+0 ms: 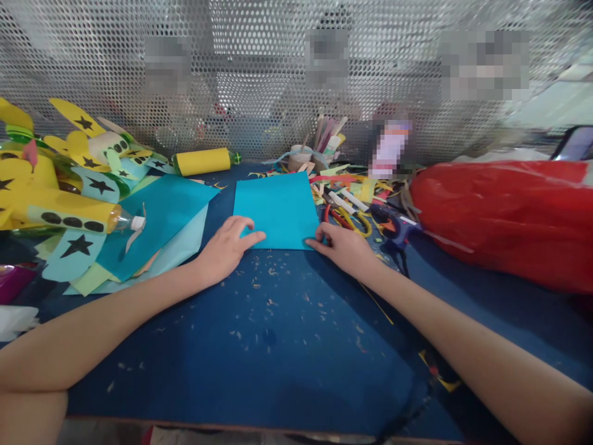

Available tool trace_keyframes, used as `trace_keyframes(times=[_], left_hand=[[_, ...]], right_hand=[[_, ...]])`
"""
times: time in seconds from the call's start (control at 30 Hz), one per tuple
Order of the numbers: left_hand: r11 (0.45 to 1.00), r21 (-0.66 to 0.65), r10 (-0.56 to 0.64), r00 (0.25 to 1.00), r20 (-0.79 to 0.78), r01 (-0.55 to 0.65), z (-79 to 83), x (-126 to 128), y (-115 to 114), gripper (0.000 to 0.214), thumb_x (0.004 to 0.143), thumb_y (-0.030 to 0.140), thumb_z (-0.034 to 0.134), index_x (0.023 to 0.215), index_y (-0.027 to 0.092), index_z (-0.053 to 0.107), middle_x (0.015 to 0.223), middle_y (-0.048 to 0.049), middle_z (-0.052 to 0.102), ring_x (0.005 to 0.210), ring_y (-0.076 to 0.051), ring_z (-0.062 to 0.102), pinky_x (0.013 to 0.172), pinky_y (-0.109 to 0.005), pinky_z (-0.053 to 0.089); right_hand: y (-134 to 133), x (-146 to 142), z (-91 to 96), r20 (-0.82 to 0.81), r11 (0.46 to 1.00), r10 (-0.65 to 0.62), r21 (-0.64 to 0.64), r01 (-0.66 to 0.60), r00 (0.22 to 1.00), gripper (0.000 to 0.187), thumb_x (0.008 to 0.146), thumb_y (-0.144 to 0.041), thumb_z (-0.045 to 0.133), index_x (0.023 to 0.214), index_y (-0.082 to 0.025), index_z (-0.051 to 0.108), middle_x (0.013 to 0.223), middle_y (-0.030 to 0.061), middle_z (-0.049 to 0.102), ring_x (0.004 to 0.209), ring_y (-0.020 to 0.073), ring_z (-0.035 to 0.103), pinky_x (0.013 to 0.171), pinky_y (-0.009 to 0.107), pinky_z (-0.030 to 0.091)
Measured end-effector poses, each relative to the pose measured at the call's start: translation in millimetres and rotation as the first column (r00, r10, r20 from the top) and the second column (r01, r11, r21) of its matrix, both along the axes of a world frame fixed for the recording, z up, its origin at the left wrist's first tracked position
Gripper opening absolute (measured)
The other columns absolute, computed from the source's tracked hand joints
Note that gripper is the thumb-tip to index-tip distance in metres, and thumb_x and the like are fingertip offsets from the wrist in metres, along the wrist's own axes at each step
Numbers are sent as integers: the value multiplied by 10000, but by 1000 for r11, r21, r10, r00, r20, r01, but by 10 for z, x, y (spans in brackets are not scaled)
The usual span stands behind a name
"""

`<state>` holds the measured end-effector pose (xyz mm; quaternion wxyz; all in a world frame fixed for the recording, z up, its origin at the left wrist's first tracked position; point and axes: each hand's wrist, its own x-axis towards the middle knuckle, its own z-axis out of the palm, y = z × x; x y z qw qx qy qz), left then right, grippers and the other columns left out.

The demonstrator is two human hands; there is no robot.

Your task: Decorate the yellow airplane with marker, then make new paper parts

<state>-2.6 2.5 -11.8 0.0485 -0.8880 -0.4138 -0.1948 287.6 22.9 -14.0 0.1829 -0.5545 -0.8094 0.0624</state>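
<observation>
A bright blue sheet of paper (278,207) lies on the table in front of me, its near edge running between my hands. My left hand (227,247) rests at its lower left corner, thumb on the paper and fingers bent over the left edge. At the lower right corner, my right hand (345,247) has thumb and curled fingers on the paper's edge. Whether the sheet is folded is hard to tell. Just beyond my right hand lie scissors with yellow and red handles (349,220) and dark blue scissors (396,225).
Yellow bottle planes with black stars (76,201) crowd the left, over more blue paper (162,204). A yellow-wrapped bottle (202,162) lies behind. A red plastic bag (504,216) bulges at right. Paper scraps (365,187) and a cup of sticks (301,161) stand before the perforated metal screen (259,80).
</observation>
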Motion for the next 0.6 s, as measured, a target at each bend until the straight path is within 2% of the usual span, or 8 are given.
trace_keyframes(times=[0.07, 0.13, 0.27, 0.4, 0.6], left_hand=[[992, -43, -121, 989, -84, 118, 15, -2, 29, 494, 966, 76, 256, 1279, 285, 577, 1161, -108, 562, 1114, -241, 492, 931, -425, 460], [983, -60, -181, 970, -163, 173, 38, -5, 51, 510, 984, 101, 253, 1338, 325, 545, 1148, -98, 587, 1122, -240, 496, 947, -423, 444], [980, -43, -200, 956, -216, 195, 68, -9, 63, 475, 1003, 147, 296, 1353, 357, 538, 1157, -82, 609, 1192, -256, 466, 1010, -443, 378], [977, -57, -212, 961, -177, 205, 59, -13, 66, 473, 1008, 161, 282, 1338, 360, 557, 1132, -90, 612, 1163, -269, 467, 986, -435, 366], [983, -91, -176, 962, -207, 160, 41, -13, 92, 476, 1008, 180, 278, 1323, 389, 568, 1107, -83, 582, 1100, -265, 470, 947, -417, 382]], right_hand=[[0, -1, 2, -2, 1000, -4, -3, 4, 1000, 325, 878, -518, 557, 731, -235, 490, 579, -9, 536, 518, 164, 519, 519, 275, 351], [0, -3, 3, -7, 1000, -3, -6, 3, 1000, 334, 877, -528, 554, 731, -235, 490, 582, -8, 538, 522, 165, 521, 524, 275, 353], [4, -3, 0, -11, 1000, 4, -3, -4, 1000, 365, 883, -564, 527, 727, -236, 493, 568, -9, 534, 514, 164, 515, 521, 277, 351], [11, 0, 1, -20, 1000, 9, -3, -9, 1000, 366, 884, -566, 524, 725, -237, 498, 568, -8, 539, 512, 163, 512, 520, 278, 353], [5, 1, 6, -22, 1000, 16, -19, -16, 1000, 321, 885, -510, 553, 731, -237, 487, 580, -12, 533, 527, 164, 517, 538, 281, 370]])
